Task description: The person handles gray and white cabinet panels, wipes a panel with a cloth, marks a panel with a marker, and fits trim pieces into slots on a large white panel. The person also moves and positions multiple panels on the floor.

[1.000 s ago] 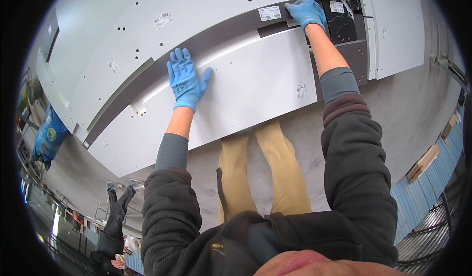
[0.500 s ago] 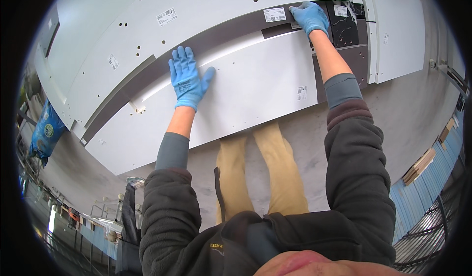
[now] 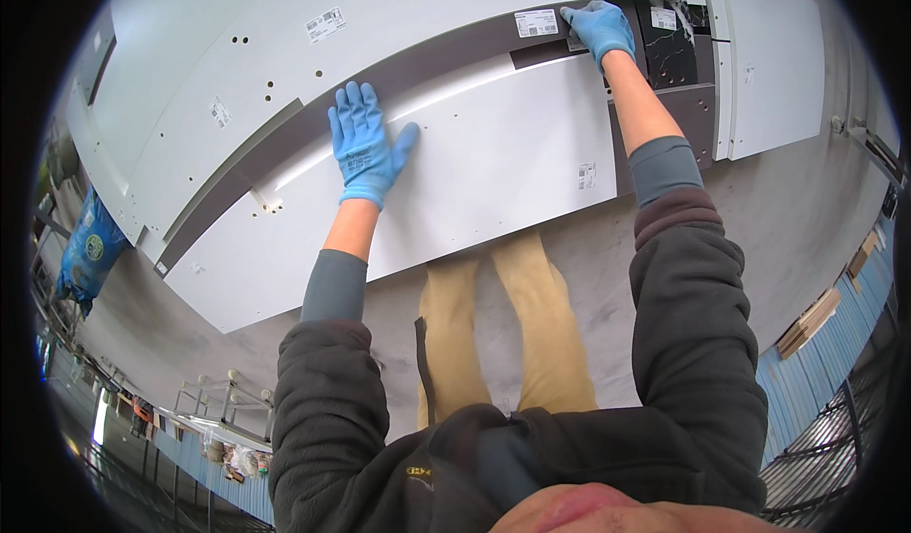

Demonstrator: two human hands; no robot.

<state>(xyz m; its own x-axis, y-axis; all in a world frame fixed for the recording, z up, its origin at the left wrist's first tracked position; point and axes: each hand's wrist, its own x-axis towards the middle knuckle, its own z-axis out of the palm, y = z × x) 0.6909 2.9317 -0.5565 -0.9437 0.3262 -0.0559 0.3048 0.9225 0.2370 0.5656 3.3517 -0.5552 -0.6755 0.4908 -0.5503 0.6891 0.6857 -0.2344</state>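
My left hand point(image 3: 365, 144), in a blue glove, lies flat with its fingers stretched out. Its fingertips rest on a long dark grey panel point(image 3: 436, 63), and its palm is over a white panel point(image 3: 474, 163) nearer to me. Farther right, my right hand point(image 3: 600, 32), gloved too, has its fingers bent over the far edge of the dark panel, beside a white label point(image 3: 536, 23). What its fingertips touch is partly hidden. Beyond the dark panel lies a large white board point(image 3: 399, 11) with drilled holes.
Black marbled panels point(image 3: 669, 58) and a grey-brown board point(image 3: 678, 115) lie at the right, beside another white panel point(image 3: 773, 68). A blue bag point(image 3: 92, 248) stands at the left. A metal cart point(image 3: 223, 405) is at the lower left, wooden pieces point(image 3: 807, 324) at the right.
Both hands keep their places on the panel, and the view has shifted very slightly. A dark-clothed leg and shoe at the lower left, apparently another person's, are gone from view.
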